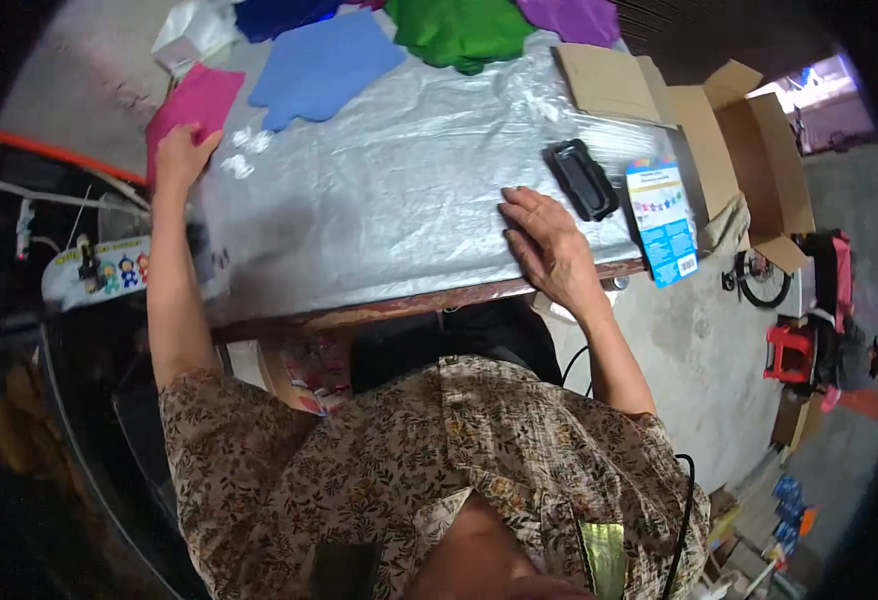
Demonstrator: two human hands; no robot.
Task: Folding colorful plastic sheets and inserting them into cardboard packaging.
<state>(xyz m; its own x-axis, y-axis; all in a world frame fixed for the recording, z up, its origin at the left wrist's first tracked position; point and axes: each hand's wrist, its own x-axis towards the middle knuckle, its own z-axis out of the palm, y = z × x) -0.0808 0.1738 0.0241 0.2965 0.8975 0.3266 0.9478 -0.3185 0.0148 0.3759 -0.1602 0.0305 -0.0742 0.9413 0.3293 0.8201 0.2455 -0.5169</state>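
Note:
My left hand (183,158) rests on a pink piece of cloth or felt (204,100) at the table's far left, thumb spread from the fingers. Several small white crumpled bits (242,152) lie beside it. My right hand (551,250) lies at the near edge of the table, fingers stretched to the left and holding nothing. A little beyond it sits an empty black plastic tray (583,180). Right of the tray, a blue and white printed card (663,222) overhangs the table edge.
A silver sheet (389,190) covers the table. Blue (329,65), green (464,30) and purple (574,18) cloth pieces lie along the far side. At the right are a flat cardboard piece (604,82) and an open cardboard box (759,160). A red stool (789,352) stands farther right.

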